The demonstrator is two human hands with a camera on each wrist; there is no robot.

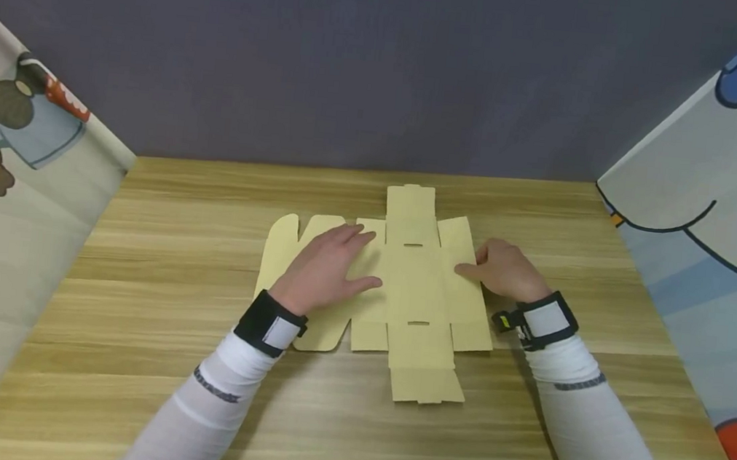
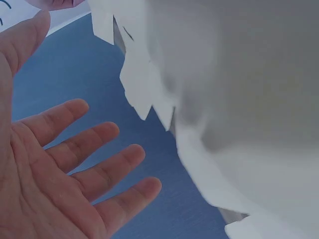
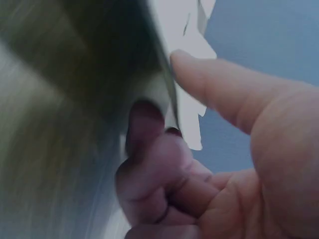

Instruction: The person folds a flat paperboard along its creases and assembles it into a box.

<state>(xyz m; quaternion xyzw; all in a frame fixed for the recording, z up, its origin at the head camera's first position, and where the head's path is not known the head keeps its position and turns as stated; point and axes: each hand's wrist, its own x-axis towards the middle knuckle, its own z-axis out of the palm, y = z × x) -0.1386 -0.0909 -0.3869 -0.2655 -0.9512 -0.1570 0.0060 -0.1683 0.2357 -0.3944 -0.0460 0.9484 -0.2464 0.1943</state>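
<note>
A flat, unfolded cardboard box blank (image 1: 418, 285) with slots, creases and side flaps lies on the wooden table. My right hand (image 1: 506, 271) pinches its right-hand panel at the edge. In the right wrist view the thumb (image 3: 219, 84) is on one face of the cardboard (image 3: 192, 107) and curled fingers are behind it. My left hand (image 1: 325, 270) is spread over the left part of the blank, covering some of it. The left wrist view shows that hand's (image 2: 75, 169) fingers straight and apart, holding nothing, beside the cardboard (image 2: 239, 124).
The wooden table (image 1: 160, 277) ends at a dark upright panel (image 1: 369, 69) at the back. Walls with cartoon prints stand on the left (image 1: 26, 229) and on the right (image 1: 689, 178).
</note>
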